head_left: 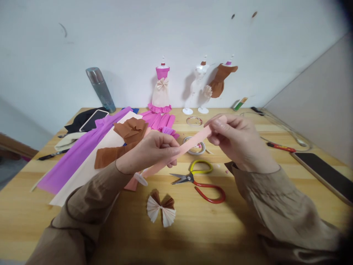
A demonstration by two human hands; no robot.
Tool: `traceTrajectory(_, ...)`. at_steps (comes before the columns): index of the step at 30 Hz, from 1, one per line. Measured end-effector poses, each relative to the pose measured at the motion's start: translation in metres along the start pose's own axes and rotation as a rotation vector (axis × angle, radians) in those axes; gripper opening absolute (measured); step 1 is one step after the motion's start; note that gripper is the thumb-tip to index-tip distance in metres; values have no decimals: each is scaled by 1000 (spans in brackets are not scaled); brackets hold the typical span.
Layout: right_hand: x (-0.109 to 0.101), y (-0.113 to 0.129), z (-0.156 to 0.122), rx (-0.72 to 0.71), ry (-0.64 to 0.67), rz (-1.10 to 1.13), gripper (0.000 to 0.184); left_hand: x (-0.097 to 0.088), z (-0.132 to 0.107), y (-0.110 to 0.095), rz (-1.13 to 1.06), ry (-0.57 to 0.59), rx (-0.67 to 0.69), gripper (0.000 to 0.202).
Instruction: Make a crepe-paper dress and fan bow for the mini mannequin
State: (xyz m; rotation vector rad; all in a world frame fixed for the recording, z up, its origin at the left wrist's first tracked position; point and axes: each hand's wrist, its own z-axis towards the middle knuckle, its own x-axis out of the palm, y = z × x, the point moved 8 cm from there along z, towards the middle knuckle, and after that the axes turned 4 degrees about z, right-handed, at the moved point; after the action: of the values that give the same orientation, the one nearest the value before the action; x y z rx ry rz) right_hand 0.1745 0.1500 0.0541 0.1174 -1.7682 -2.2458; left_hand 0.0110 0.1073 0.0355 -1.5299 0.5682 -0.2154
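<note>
A long peach crepe paper strip (pixel 193 142) stretches slantwise between my hands above the table. My left hand (pixel 151 151) pinches it near its lower part, thumb on top. The upper end sits between the thumb and fingers of my right hand (pixel 234 138). Below the strip lie scissors (pixel 189 178) with one yellow and one red handle, blades parted and pointing left. Nearer to me rests a pleated bow (pixel 161 208) in cream and brown paper. A small white disc (pixel 140 179) shows under my left wrist, partly hidden.
Purple crepe paper (pixel 82 152), cream paper (pixel 93 162) and brown paper (pixel 132 130) lie at left. Small mannequins, including one in a pink dress (pixel 162 88), stand along the wall beside a spray can (pixel 100 89). A phone (pixel 325 175) and a red-handled tool (pixel 281 147) are at right.
</note>
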Motion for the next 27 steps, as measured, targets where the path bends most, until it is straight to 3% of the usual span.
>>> traceTrajectory(4,23,-15,0,86,168,150,52,0,3,4,-81,-35,-16,19)
traceTrajectory(8,46,-39,-7,198,231,194,52,1,3,6,-82,-73,-55,20)
traceTrajectory(13,41,-37,-8,60,102,22,24,11,5,7,-43,-51,-39,18)
traceTrajectory(17,20,-18,-4,-78,-26,-22,20,23,8,15,-87,21,-35,18)
traceTrajectory(22,0,4,-2,-237,-203,-148,14,36,9,34,-330,99,-170,15)
traceTrajectory(27,0,10,-5,-373,-260,-440,10,30,15,43,-293,48,-182,15)
